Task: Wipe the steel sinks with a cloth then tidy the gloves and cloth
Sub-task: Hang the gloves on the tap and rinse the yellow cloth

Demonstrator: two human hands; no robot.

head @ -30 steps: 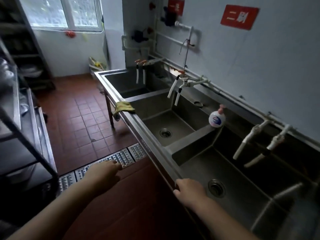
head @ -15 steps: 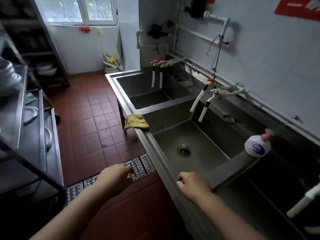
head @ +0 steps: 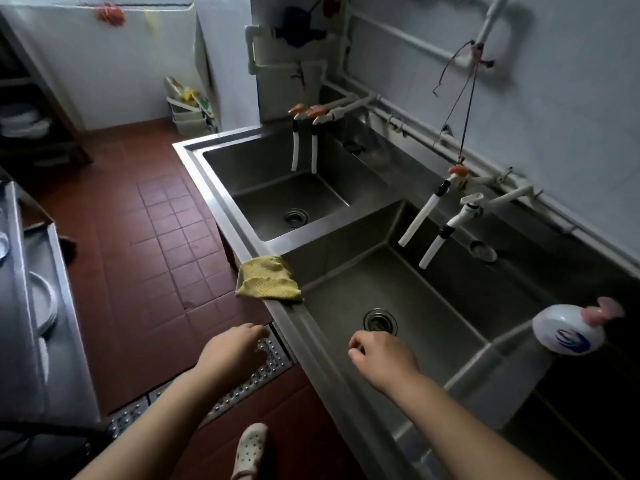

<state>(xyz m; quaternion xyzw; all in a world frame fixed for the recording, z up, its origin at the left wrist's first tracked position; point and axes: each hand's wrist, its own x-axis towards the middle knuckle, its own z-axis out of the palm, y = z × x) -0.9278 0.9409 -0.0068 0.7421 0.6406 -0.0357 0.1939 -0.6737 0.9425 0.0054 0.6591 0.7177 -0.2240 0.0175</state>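
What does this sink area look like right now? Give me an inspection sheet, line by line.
Surface: long stainless steel sink unit, basins look bare and dry.
Job's things: folded yellow cloth draped over the front rim where two basins meet; no gloves seen.
Clutter: white pump bottle with pink top on the divider at right.
Grippers: left hand over the floor, holding nothing; right hand above the middle basin, fingers loosely curled, holding nothing.
Cables: thin dark cord hanging from the wall pipe.
Surroundings: red tiled floor, metal drain grate.
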